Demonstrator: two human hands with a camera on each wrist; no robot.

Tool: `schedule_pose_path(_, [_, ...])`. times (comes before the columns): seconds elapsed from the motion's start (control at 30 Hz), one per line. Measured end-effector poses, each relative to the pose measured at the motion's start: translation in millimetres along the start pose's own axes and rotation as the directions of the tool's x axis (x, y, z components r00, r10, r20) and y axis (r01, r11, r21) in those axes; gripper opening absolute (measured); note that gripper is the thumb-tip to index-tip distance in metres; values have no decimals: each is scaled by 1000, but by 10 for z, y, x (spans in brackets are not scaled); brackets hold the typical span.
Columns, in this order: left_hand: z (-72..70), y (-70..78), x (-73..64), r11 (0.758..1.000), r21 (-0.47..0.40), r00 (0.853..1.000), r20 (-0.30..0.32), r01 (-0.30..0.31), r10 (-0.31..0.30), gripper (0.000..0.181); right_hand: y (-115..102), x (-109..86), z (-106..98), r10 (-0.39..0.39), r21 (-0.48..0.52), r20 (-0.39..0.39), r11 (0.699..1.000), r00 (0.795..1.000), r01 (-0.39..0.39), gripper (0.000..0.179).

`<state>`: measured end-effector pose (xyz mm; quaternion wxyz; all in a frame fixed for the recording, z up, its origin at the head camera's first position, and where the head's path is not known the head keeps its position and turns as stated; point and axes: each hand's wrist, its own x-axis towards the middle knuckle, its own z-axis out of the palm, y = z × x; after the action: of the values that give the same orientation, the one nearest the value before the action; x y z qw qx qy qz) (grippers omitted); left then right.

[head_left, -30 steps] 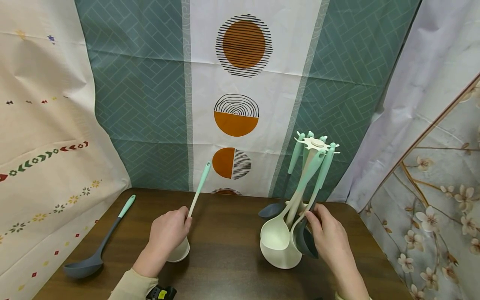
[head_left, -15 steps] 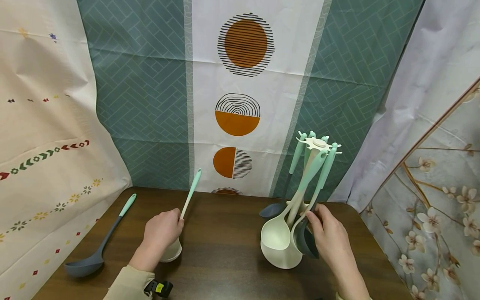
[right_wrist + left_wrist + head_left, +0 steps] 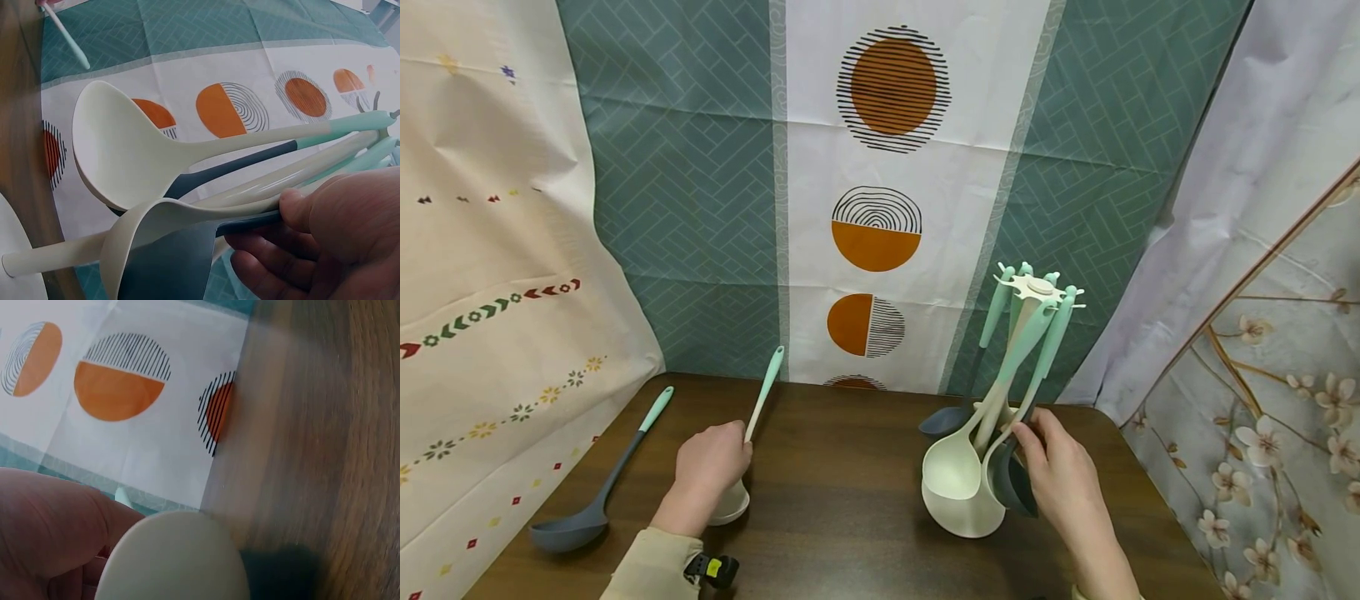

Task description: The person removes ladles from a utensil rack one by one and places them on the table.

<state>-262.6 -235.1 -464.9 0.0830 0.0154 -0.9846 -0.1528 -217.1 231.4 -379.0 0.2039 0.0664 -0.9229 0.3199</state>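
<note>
My left hand (image 3: 711, 458) grips the neck of a white ladle (image 3: 730, 504) with a mint handle. Its bowl is down near the tabletop, partly behind the hand; the left wrist view shows the rounded bowl (image 3: 178, 559) close up. At the right, my right hand (image 3: 1060, 462) pinches the necks of a white ladle (image 3: 140, 228) and a dark grey utensil (image 3: 169, 262) against each other. Both hang on a white utensil stand (image 3: 1037, 287) with a hooked top and round base. Another white ladle (image 3: 951, 467) and a dark grey spoon (image 3: 942, 421) hang there too.
A dark grey ladle (image 3: 576, 529) with a mint handle lies on the brown wooden table (image 3: 842, 483) at the left. Patterned cloth (image 3: 895, 208) hangs along the back edge, with more cloth at both sides.
My left hand has moved left with the white ladle, toward the grey ladle on the table. My right hand has stayed at the stand.
</note>
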Motion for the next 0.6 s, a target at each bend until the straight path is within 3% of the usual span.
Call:
schedule_pose_path(0.23, [25,-99,7,1000,0,1000,-9,16,-16,12,-3,-4,0,-8,0,-6,1000,1000,8,15])
schedule_pose_path(0.6, [6,-238,2,999,0,998,36,47,-47,11,-10,-5,-2,8,-10,2,1000,1000,-8,15])
